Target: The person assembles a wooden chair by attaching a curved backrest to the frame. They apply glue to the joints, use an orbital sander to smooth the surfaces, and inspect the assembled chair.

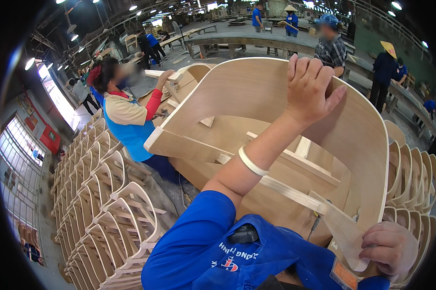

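A large curved plywood chair frame (247, 87) with a pale edge stands tilted in front of me. My left hand (312, 92), with a cream band on the arm, is closed over its far upper rim, fingers curled over the edge and thumb on the inner face. At lower right my right hand (389, 246) is wrapped round the near end of the frame's side; part of its grip is hidden. A light wooden rail (290, 193) crosses between the sides of the frame. Beneath lies a brown board surface (237, 128) bearing a loose wooden strip (300, 162).
To the left, a co-worker in a blue vest (131, 125) handles a wooden piece (162, 75). Rows of stacked chair frames (102, 212) fill the left floor; more frames (413, 174) stand at right. Long grey tables (256, 41) and several other people are farther back.
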`<state>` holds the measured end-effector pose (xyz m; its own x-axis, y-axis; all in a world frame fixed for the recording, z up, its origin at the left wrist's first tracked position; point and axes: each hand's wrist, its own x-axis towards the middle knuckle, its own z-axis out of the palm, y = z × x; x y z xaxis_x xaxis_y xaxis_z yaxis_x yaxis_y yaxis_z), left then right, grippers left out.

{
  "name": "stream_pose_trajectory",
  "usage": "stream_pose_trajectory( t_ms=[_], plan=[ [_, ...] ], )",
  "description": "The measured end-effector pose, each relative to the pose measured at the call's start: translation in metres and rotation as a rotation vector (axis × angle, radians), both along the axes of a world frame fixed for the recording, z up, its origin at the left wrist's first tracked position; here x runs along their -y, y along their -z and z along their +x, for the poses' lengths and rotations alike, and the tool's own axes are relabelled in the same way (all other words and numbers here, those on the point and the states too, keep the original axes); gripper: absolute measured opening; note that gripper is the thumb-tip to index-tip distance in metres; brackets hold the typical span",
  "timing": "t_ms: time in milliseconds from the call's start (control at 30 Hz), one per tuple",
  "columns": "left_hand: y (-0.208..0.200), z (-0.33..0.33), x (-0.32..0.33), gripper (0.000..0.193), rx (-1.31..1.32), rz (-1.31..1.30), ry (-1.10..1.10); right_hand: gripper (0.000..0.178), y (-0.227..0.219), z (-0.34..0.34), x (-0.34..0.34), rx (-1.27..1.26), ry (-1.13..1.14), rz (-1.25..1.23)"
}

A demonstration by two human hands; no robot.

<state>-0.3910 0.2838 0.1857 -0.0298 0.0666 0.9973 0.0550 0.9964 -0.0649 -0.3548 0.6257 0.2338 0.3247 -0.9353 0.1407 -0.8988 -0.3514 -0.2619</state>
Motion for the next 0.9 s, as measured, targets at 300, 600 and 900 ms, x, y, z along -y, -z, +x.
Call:
stream_pose_trajectory(
  t_ms=[300,600,900],
  plan=[
    [0.001,-0.004,0.003,0.036,-0.013,0.005,0.015,0.033,0.004,-0.006,-0.002,0.081,-0.007,-0.014],
    [0.001,-0.008,0.007,0.037,-0.017,-0.002,0.01,0.029,0.008,-0.01,-0.003,0.162,0.034,-0.016],
    [0.001,-0.012,0.012,0.037,-0.027,0.001,0.032,0.024,0.008,-0.007,0.0,0.22,0.133,-0.042]
  ],
)
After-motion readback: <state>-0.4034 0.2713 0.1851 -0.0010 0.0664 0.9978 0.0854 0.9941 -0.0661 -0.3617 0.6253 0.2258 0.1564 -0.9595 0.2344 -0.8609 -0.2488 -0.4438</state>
